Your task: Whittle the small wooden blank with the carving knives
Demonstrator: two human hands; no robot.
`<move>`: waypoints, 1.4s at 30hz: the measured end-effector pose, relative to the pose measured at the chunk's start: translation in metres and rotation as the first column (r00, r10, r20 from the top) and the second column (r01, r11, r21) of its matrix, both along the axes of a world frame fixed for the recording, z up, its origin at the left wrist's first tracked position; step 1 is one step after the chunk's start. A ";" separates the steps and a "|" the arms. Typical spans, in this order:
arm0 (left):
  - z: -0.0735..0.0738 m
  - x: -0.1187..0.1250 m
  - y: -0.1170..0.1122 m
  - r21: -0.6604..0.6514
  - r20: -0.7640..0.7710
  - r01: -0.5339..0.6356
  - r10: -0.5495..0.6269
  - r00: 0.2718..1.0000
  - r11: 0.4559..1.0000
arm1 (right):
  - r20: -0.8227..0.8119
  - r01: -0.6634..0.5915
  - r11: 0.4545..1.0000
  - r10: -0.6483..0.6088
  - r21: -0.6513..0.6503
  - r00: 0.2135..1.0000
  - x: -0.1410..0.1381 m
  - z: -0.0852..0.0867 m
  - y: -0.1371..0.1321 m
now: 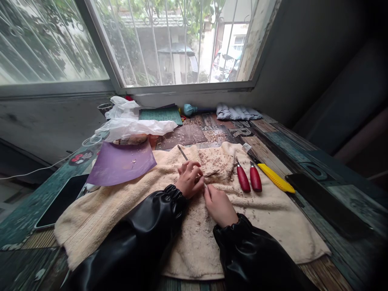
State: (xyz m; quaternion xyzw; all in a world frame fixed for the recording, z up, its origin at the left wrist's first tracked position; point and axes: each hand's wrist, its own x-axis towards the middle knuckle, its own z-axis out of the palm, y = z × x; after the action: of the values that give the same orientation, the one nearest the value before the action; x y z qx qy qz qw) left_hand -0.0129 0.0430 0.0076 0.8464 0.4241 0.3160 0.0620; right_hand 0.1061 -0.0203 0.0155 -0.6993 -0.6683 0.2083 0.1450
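Note:
Over the shavings-strewn beige towel, my two hands meet fingertip to fingertip. My left hand is closed, its fingers curled round a slim brown wooden piece that pokes out to the right. Just beyond its knuckles, a narrow dark strip with a hole at its tip slants away; whether the hand touches it cannot be made out. My right hand is closed in a pinch against the left fingers, and what it grips is hidden. Two red-handled carving tools lie to its right.
Right of the tools rest a yellow utility knife and a long black object. A purple sheet, white plastic bag and dark tablet-like device are on the left. Behind lie a green mat and a grey padded bundle.

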 end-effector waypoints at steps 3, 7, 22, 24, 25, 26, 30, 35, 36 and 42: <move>0.002 -0.002 -0.001 0.030 0.085 -0.039 0.036 0.996 0.999 | 0.003 0.003 1.000 -0.003 -0.006 1.000 0.000 0.000 0.000; 0.001 -0.005 0.001 0.029 0.211 -0.132 0.123 0.970 0.991 | 0.013 0.007 1.000 -0.007 0.001 1.000 0.000 0.000 0.000; -0.009 -0.010 0.007 0.041 0.180 0.181 -0.185 0.966 0.983 | -0.005 0.064 0.998 -0.064 0.022 0.998 0.007 -0.003 0.002; -0.012 -0.012 0.007 0.067 0.140 0.181 -0.189 0.972 0.981 | 0.012 0.062 0.998 -0.062 0.023 0.998 0.006 -0.004 0.002; -0.014 -0.012 0.006 0.081 0.123 0.165 -0.174 0.977 0.983 | 0.025 0.061 0.998 -0.062 0.022 0.998 0.006 -0.004 0.003; -0.015 -0.012 0.005 0.092 0.106 0.141 -0.150 0.983 0.986 | 0.039 0.059 0.998 -0.060 0.021 0.997 0.006 -0.004 0.004; -0.016 -0.012 0.001 0.074 0.081 0.044 -0.050 0.995 0.996 | 0.087 0.038 0.999 -0.038 0.008 0.996 0.006 0.003 0.012; -0.016 -0.010 0.001 -0.014 0.121 -0.083 0.084 0.989 0.996 | 0.103 0.004 0.999 0.000 -0.042 0.995 0.005 0.014 0.024; -0.017 -0.010 0.001 -0.029 0.131 -0.107 0.110 0.985 0.994 | 0.099 0.001 0.999 0.004 -0.050 0.995 0.004 0.015 0.026; -0.022 -0.008 0.001 -0.065 0.137 -0.182 0.189 0.972 0.981 | 0.103 0.017 0.998 -0.010 -0.065 0.995 0.000 0.013 0.029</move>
State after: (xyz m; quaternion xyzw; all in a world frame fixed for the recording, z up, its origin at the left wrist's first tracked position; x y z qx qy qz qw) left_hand -0.0214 0.0445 -0.0139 0.7765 0.5039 0.3689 0.0843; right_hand 0.1063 0.0084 0.0284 -0.7180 -0.6628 0.1932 0.0887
